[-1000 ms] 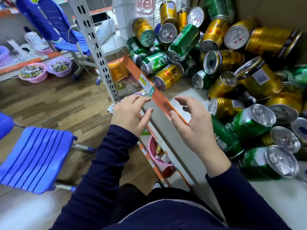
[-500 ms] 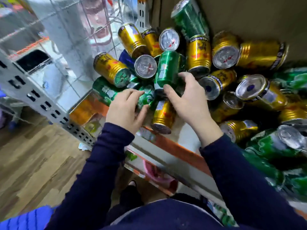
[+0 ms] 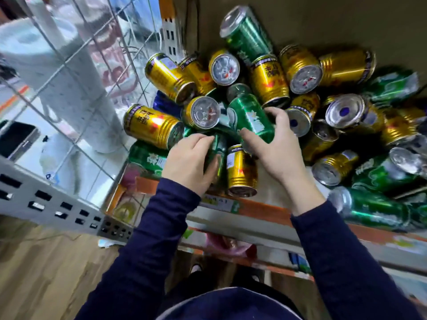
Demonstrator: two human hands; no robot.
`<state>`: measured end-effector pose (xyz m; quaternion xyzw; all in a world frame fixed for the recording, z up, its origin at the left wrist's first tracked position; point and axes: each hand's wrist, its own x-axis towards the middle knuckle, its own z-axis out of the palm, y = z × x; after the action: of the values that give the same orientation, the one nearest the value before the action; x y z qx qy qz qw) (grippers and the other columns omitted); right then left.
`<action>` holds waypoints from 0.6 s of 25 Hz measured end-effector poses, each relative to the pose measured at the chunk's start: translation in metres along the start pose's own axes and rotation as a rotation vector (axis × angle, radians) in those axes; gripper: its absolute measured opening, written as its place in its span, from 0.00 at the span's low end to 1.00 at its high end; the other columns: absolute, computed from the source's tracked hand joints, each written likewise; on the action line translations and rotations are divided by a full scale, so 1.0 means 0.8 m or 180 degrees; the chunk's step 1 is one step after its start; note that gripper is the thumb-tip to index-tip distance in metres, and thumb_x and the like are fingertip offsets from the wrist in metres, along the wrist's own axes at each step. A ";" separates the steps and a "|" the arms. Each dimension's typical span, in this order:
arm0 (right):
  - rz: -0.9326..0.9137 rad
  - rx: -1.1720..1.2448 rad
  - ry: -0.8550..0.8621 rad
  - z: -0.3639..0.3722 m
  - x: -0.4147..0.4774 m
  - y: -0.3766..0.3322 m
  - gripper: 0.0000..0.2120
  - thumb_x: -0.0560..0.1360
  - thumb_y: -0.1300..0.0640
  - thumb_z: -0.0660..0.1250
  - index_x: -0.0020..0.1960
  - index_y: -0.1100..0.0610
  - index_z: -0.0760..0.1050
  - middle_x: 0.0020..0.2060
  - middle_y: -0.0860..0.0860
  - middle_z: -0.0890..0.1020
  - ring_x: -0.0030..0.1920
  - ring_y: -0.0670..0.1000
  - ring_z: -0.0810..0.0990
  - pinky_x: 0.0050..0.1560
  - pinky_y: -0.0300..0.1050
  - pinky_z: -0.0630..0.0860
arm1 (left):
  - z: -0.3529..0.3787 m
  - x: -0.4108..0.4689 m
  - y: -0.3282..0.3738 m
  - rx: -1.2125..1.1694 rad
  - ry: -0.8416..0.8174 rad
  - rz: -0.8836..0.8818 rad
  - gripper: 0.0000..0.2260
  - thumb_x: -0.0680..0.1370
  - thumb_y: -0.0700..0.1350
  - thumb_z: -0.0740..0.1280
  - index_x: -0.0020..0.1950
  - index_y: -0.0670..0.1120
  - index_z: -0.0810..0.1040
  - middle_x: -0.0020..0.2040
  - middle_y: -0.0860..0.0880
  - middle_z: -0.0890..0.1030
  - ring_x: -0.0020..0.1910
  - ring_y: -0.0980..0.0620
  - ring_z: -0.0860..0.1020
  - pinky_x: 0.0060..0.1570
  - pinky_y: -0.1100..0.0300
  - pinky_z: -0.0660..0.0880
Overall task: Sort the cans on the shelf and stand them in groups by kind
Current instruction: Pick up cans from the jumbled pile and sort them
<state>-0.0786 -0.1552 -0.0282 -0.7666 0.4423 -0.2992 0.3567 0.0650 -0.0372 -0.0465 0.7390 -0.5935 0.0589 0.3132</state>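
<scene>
while the cans are lying jumbled over the shelf [image 3: 272, 196], the left hand [image 3: 188, 160] is gripping a dark green can [image 3: 218, 151] at lower centre of the frame, fingers curled round it. the right hand [image 3: 275, 146] is wrapping fingers and thumb round a brighter green can [image 3: 250, 118] just above it. at least a dozen gold cans [image 3: 152, 125] and at least seven green cans [image 3: 248, 35] are showing, nearly all on their sides and touching; blur at the right is hiding an exact total. one gold can [image 3: 241, 172] is lying between the two hands, its end reaching the orange front edge [image 3: 265, 210]. a wire grid [image 3: 92, 65] is closing the left side and a brown back wall [image 3: 323, 19] the top. bare shelf is showing only as a pale patch under the right wrist.
</scene>
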 end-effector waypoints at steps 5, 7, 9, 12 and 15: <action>0.0312 0.0720 0.0243 -0.014 -0.046 0.016 0.29 0.66 0.42 0.71 0.64 0.46 0.67 0.51 0.42 0.78 0.50 0.44 0.80 0.50 0.43 0.77 | -0.017 0.049 -0.002 0.0175 0.0335 0.0295 0.16 0.71 0.43 0.69 0.57 0.38 0.78 0.54 0.40 0.79 0.53 0.38 0.76 0.53 0.49 0.72; 0.0327 0.1050 0.0287 -0.015 -0.056 0.020 0.30 0.65 0.43 0.71 0.65 0.49 0.68 0.51 0.39 0.78 0.48 0.37 0.80 0.44 0.33 0.75 | -0.020 0.071 -0.004 0.0462 0.0151 0.0050 0.22 0.69 0.45 0.70 0.62 0.41 0.75 0.58 0.40 0.76 0.56 0.39 0.73 0.53 0.48 0.70; 0.0313 0.1128 0.0369 -0.019 -0.062 0.023 0.31 0.65 0.44 0.71 0.65 0.51 0.69 0.49 0.35 0.78 0.47 0.32 0.79 0.42 0.27 0.72 | -0.016 0.083 -0.004 0.0635 -0.0043 -0.0172 0.32 0.66 0.44 0.73 0.69 0.42 0.69 0.62 0.39 0.72 0.59 0.38 0.69 0.56 0.48 0.67; 0.0362 0.1167 0.0455 -0.026 -0.067 0.029 0.33 0.64 0.41 0.71 0.66 0.50 0.69 0.46 0.31 0.80 0.48 0.38 0.81 0.44 0.33 0.76 | -0.009 0.097 -0.005 0.1008 -0.0403 -0.0523 0.38 0.65 0.45 0.76 0.72 0.44 0.63 0.65 0.40 0.70 0.62 0.38 0.67 0.58 0.47 0.66; 0.0360 0.1224 0.0559 -0.034 -0.071 0.036 0.33 0.64 0.40 0.72 0.65 0.50 0.70 0.47 0.32 0.81 0.49 0.42 0.82 0.46 0.37 0.77 | -0.010 0.104 -0.012 0.0826 -0.0271 -0.0515 0.31 0.66 0.45 0.75 0.67 0.42 0.69 0.61 0.40 0.74 0.58 0.37 0.71 0.56 0.47 0.69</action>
<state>-0.1378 -0.1224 -0.0443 -0.6293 0.4488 -0.4233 0.4727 0.0998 -0.1017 -0.0060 0.8205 -0.5322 0.0782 0.1934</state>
